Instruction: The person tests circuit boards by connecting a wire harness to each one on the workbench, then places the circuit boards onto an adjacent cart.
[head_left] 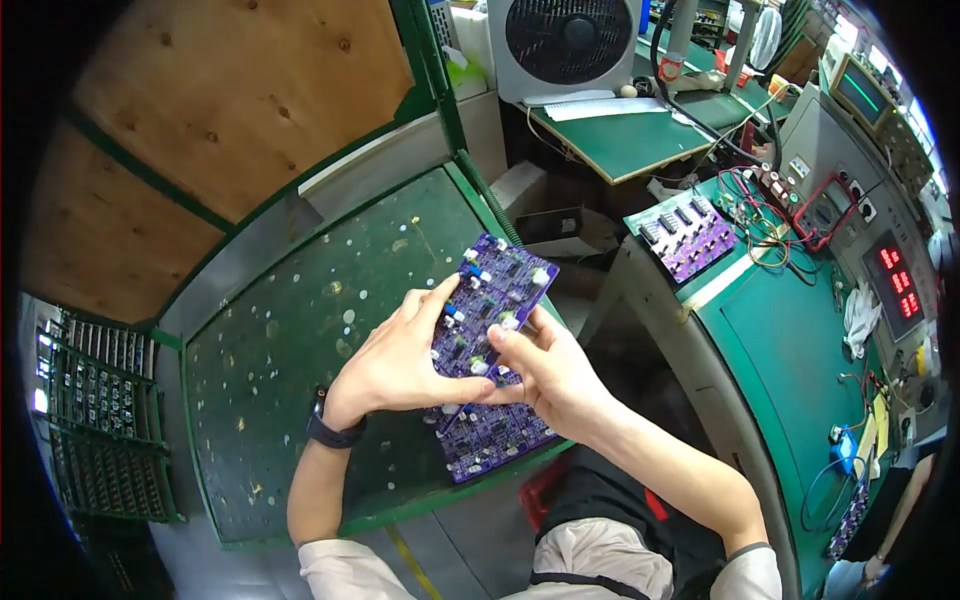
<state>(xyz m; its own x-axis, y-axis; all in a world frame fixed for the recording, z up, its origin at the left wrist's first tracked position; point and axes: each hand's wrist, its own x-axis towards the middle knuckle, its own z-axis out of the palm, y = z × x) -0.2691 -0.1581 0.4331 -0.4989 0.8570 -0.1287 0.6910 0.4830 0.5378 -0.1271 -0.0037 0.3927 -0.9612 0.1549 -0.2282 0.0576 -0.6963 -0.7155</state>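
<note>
A purple circuit board [497, 285], crowded with small white and blue parts, is held tilted between my two hands. My left hand [395, 360], with a dark band on its wrist, grips the board's left side, its thumb stretched along the lower end. On the other side, my right hand [555, 375] has its thumb on the board's face and its fingers partly hidden behind the edge. Beneath both hands, a second purple board [492, 445] rests near the front edge of the green worktable [290, 400]; the held board and hands partly cover it.
Another purple board [685, 238] sits on the right bench [770, 345] beside tangled wires and a red-framed multimeter [824, 212]. A panel with red digits [897, 280] stands farther right. Behind are a fan [570, 45] and slotted racks [105, 430] at left. Another person's arm [905, 505] shows lower right.
</note>
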